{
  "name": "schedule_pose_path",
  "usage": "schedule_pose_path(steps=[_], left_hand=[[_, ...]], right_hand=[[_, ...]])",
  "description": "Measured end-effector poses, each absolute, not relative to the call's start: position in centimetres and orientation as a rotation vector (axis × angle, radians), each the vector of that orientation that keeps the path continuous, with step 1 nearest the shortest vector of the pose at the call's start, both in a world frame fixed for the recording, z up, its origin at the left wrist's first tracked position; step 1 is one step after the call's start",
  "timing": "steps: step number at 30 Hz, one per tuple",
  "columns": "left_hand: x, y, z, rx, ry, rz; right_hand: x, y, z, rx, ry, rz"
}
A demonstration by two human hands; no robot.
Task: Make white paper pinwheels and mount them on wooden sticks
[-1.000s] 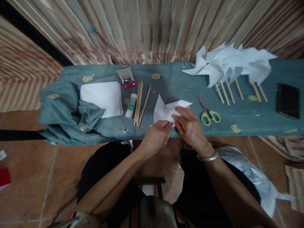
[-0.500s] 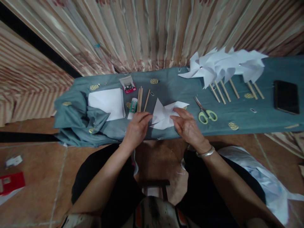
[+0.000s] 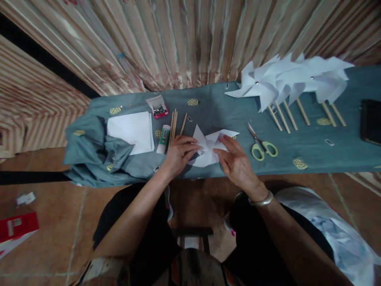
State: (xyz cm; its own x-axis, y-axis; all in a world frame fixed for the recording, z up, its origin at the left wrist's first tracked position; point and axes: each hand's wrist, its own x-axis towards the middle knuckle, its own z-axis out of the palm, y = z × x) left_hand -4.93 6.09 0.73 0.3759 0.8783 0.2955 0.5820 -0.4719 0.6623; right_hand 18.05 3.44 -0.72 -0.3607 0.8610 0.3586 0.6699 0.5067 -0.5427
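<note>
Between my hands, near the front edge of the cloth-covered table, lies a white paper pinwheel (image 3: 205, 153) with its points folded toward the middle. My left hand (image 3: 180, 153) pinches its left side, thumb and fingers close to the centre. On the opposite side my right hand (image 3: 235, 157), with a bangle at the wrist, grips the right part of the paper between thumb and fingers. Just left of the pinwheel are a glue stick (image 3: 163, 139) and several wooden sticks (image 3: 173, 125). Green-handled scissors (image 3: 262, 145) rest to the right, blades partly apart.
A stack of white paper (image 3: 131, 129) lies left, partly under bunched cloth. Behind the glue stick sits an open small box of metal pins (image 3: 158, 109). Several pinwheels on sticks (image 3: 268, 83) lie back right, beside a dark phone (image 3: 370, 121). A plastic bag (image 3: 330, 226) is on the floor.
My left hand has moved right onto the paper, and its left side is now folded in toward the centre. My right hand stays on the right side. The view has shifted slightly.
</note>
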Motion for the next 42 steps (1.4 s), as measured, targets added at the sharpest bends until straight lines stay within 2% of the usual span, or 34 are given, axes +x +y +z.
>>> schedule_pose_path(steps=[30,42], left_hand=[[-1.1,7.7,0.6,2.057,1.414,0.682],[-0.5,7.6,0.4,2.041,1.480,0.665]], right_hand=[[17.8,3.1,0.1,-1.242,-2.127,0.445],[17.9,3.2,-0.7,-1.185,-2.145,0.357]])
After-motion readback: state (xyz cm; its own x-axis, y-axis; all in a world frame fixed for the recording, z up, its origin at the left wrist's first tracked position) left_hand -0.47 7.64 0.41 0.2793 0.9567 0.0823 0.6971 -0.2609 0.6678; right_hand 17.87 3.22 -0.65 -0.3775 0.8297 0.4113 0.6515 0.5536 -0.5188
